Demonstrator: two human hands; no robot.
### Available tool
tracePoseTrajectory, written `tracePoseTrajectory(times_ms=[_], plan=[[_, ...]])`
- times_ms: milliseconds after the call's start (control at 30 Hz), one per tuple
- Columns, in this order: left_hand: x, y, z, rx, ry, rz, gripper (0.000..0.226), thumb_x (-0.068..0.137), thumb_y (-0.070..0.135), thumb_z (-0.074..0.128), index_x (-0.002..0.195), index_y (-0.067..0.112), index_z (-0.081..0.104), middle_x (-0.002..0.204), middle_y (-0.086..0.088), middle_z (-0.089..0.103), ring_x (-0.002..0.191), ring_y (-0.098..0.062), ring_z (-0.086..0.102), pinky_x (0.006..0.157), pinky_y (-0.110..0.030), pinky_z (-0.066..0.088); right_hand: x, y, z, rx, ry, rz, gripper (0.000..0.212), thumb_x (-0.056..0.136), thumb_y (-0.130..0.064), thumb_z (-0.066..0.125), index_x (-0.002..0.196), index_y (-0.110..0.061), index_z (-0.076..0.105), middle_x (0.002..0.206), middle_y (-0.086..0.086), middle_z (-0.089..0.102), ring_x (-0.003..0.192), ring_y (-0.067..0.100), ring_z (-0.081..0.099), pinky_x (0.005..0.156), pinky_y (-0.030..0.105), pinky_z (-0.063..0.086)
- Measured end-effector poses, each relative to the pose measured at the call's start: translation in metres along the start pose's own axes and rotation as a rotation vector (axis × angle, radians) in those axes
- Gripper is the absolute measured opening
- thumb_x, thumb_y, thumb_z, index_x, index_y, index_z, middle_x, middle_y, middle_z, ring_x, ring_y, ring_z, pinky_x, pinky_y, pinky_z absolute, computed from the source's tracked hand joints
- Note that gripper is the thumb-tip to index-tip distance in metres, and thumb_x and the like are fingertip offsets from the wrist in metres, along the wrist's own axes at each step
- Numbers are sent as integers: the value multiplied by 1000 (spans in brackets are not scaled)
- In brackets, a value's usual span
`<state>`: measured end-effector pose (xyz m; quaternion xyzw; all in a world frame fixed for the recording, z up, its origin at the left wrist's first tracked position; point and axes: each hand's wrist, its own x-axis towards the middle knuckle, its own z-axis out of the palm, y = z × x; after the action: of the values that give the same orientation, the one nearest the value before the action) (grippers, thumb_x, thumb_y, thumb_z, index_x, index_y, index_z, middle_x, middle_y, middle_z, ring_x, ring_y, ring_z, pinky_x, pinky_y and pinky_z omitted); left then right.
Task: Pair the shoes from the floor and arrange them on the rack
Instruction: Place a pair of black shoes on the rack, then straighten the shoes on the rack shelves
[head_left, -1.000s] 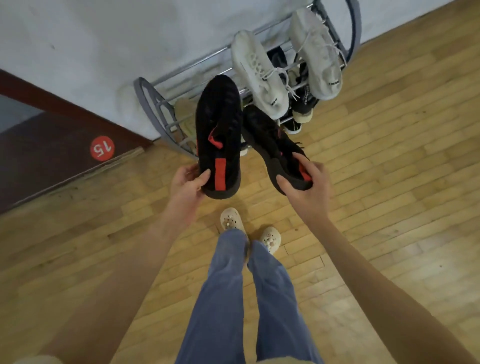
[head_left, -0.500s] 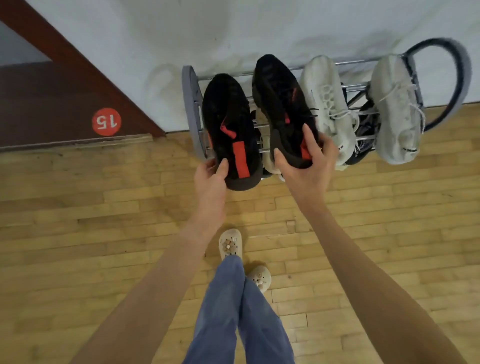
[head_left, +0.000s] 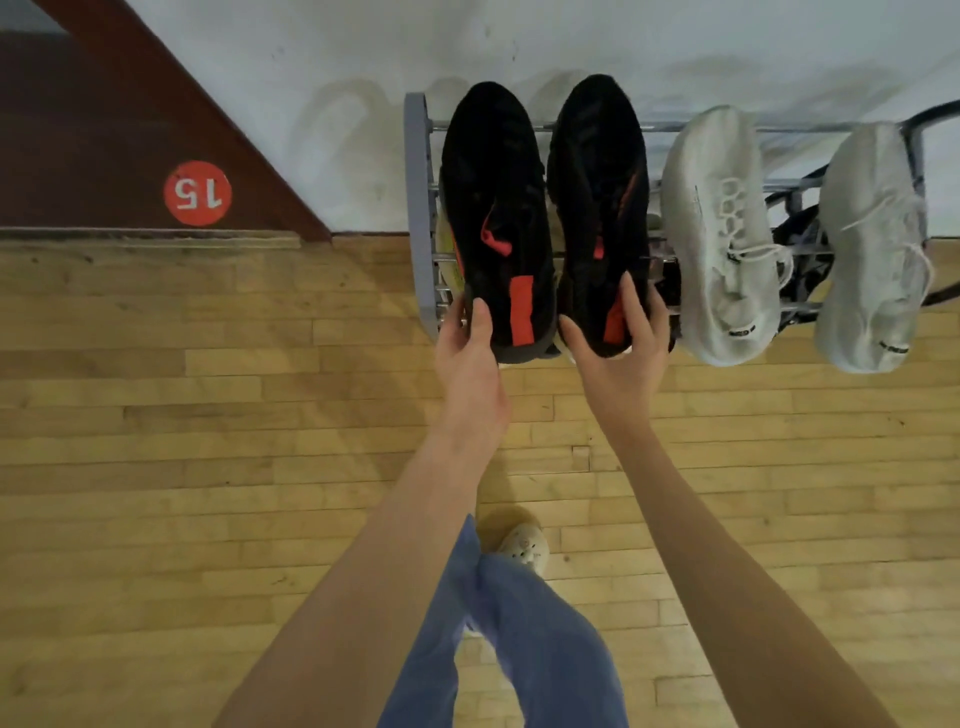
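Observation:
Two black sneakers with red-orange heel tabs lie side by side, toes toward the wall, at the left end of the grey metal shoe rack (head_left: 418, 208). My left hand (head_left: 470, 358) grips the heel of the left black sneaker (head_left: 493, 208). My right hand (head_left: 623, 348) grips the heel of the right black sneaker (head_left: 597, 197). Both soles seem to rest on the top bars, though contact is hard to confirm. To their right on the same tier sit two white sneakers, one (head_left: 719, 234) beside the black pair and one (head_left: 870, 249) at the far right.
The rack stands against a white wall (head_left: 519, 41). Dark shoes (head_left: 800, 234) show on a lower tier between the white ones. A red round "15" sticker (head_left: 197, 193) marks a dark panel at left. Wooden floor (head_left: 208, 415) stretches below; my legs and beige clogs (head_left: 522, 545) are underneath.
Both hands have carried the black sneakers forward onto the rack's top tier. The two shoes now lie parallel and closer together, and the view has moved nearer to the rack.

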<state>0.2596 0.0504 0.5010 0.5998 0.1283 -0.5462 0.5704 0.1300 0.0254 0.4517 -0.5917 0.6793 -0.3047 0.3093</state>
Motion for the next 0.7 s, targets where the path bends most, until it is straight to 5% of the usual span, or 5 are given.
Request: tracePoseTrajectory(times_ms=[300, 400, 700], plan=[[1, -1, -16, 36, 39, -209, 34, 88, 3, 62, 120, -4, 54, 116, -18, 66, 107, -26, 65, 93, -35, 52, 5, -1, -10, -5, -112, -15, 75, 79, -32, 76, 145, -19, 43, 151, 12, 35, 143, 18, 28, 113, 28, 28], [-3, -5, -12, 73, 30, -172, 10, 94, 1, 54, 102, 0, 60, 112, -19, 67, 109, -29, 64, 96, -37, 51, 7, -1, -13, -18, -121, -7, 74, 80, -30, 78, 145, -18, 44, 151, 10, 35, 140, 10, 29, 108, 10, 23], [4, 5, -3, 35, 102, -27, 8, 95, 6, 54, 94, 6, 61, 105, -13, 69, 105, -27, 67, 96, -39, 52, 17, -18, -1, 81, -102, 30, 72, 82, -31, 76, 145, -19, 43, 155, 8, 31, 139, 4, 25, 97, -8, 15]])
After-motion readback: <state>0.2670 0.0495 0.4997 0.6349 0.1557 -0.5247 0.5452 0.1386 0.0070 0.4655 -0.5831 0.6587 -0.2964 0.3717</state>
